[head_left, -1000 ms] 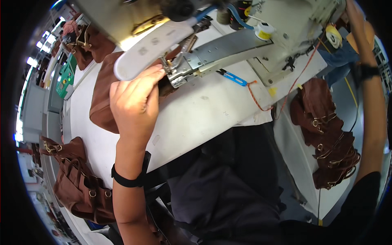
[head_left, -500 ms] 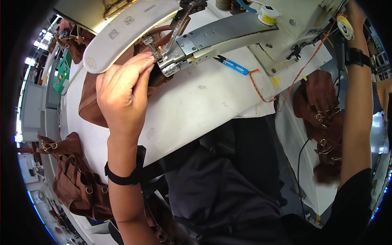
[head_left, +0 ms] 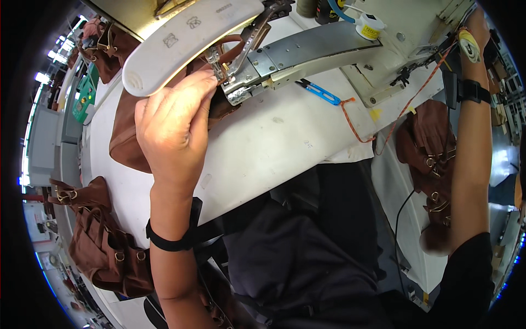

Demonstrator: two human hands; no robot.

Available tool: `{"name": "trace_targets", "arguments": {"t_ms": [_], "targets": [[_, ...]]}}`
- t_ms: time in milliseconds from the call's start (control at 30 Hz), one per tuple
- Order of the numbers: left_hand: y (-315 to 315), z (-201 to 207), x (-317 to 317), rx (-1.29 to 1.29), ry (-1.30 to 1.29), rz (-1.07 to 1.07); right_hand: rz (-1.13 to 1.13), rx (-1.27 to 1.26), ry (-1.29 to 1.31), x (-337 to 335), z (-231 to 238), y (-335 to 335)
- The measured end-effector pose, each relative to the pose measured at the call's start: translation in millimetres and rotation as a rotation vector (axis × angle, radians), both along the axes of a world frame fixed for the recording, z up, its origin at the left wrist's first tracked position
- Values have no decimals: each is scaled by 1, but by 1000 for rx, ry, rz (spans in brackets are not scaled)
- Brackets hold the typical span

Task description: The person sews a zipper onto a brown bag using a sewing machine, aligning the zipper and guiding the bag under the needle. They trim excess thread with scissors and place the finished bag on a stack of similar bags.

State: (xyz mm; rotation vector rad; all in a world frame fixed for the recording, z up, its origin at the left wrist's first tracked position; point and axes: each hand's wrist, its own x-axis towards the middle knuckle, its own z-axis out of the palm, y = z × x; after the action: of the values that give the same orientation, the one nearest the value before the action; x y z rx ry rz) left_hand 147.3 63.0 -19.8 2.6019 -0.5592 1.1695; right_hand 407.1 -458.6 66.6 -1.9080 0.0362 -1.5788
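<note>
At the needle end of a sewing machine [head_left: 318, 49], my left hand [head_left: 175, 126] is closed in a pinch, fingertips right beside the presser foot [head_left: 218, 66]. What the fingertips hold, if anything, is too small to make out. A brown leather bag [head_left: 129, 134] sits under and behind this hand, partly round the machine's narrow arm; the hand and the white machine head [head_left: 186, 44] hide much of it. My right hand [head_left: 478, 30] reaches up to the far right side of the machine, near a yellowish-white roll [head_left: 469, 45]. Its fingers are mostly hidden.
Blue thread snips [head_left: 320, 92] on an orange cord lie on the white table [head_left: 263, 153]. Brown bags are piled at the left [head_left: 104, 247] and the right [head_left: 430, 137]. A small white oiler-like bottle [head_left: 369, 26] stands on the machine arm. A green machine [head_left: 85, 98] is at far left.
The view has shifted slightly, so the machine and table sit a little further right. My left hand stays at the presser foot, and my right hand remains at the machine's far side.
</note>
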Motion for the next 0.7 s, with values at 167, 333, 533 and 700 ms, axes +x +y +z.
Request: {"name": "trace_targets", "arguments": {"t_ms": [167,333,533,700], "targets": [[1,-2,-3,-1,0,7,-8,-9,15,0,-5,0],[6,-3,1,24,-10,-33,-12,-28,40,2,-16,-1],[7,-2,3,23,-37,-69,-69,-81,86,7,-14,-19],[7,-1,5,7,-26,-97,-70,-77,97,7,-25,-25]]}}
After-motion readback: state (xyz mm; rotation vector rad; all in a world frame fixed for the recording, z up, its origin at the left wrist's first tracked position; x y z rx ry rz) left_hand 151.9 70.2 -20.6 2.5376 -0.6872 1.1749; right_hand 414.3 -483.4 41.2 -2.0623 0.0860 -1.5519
